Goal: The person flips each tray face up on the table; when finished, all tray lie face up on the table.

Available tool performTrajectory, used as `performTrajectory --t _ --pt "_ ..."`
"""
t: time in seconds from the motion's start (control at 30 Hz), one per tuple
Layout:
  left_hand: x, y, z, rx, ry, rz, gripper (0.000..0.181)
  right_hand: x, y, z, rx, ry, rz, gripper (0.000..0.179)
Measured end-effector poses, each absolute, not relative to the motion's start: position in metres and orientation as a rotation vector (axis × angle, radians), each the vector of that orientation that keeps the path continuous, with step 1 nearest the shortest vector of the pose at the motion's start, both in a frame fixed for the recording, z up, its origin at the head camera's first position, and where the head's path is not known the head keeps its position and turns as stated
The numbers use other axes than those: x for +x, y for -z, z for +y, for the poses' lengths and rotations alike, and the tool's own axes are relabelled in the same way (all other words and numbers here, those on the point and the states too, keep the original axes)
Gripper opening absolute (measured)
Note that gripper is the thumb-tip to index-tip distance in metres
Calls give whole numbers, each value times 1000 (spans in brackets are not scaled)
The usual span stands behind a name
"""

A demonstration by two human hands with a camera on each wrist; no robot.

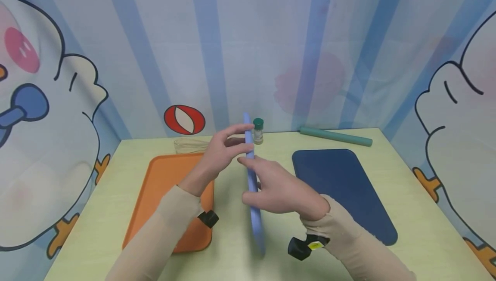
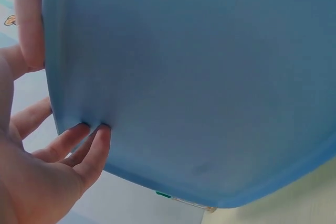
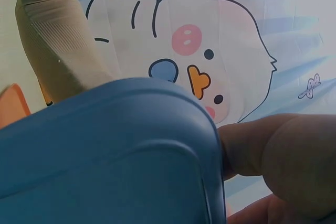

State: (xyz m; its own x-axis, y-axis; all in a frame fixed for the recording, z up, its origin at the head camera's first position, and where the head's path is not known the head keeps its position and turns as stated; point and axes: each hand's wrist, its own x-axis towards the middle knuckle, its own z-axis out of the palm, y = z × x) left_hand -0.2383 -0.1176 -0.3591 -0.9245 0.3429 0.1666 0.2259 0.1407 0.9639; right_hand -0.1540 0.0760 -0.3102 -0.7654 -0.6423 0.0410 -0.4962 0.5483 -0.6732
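A light blue tray (image 1: 253,220) stands on edge between my two hands, seen nearly edge-on in the head view. My left hand (image 1: 224,147) grips it near its far, upper end. In the left wrist view, left fingertips (image 2: 100,135) press on the tray's broad face (image 2: 210,77) close to a corner. Nearer to me, my right hand (image 1: 280,186) holds the tray from the right, thumb and fingers at its edge. The right wrist view shows a rounded tray corner (image 3: 157,108) with right fingers (image 3: 247,145) against its side.
An orange tray (image 1: 170,186) lies at left, a dark blue tray (image 1: 341,186) at right. Along the back are a whisk (image 1: 190,145), a small green-capped jar (image 1: 258,131) and a green rod (image 1: 335,136). A printed curtain (image 1: 248,48) encloses the table.
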Motion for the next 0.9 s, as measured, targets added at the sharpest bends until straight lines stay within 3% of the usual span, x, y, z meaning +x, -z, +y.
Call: performTrajectory --t 0.9 --pt "-236 355 -114 739 -1773 2347 54 -156 319 92 -911 1187 2469 81"
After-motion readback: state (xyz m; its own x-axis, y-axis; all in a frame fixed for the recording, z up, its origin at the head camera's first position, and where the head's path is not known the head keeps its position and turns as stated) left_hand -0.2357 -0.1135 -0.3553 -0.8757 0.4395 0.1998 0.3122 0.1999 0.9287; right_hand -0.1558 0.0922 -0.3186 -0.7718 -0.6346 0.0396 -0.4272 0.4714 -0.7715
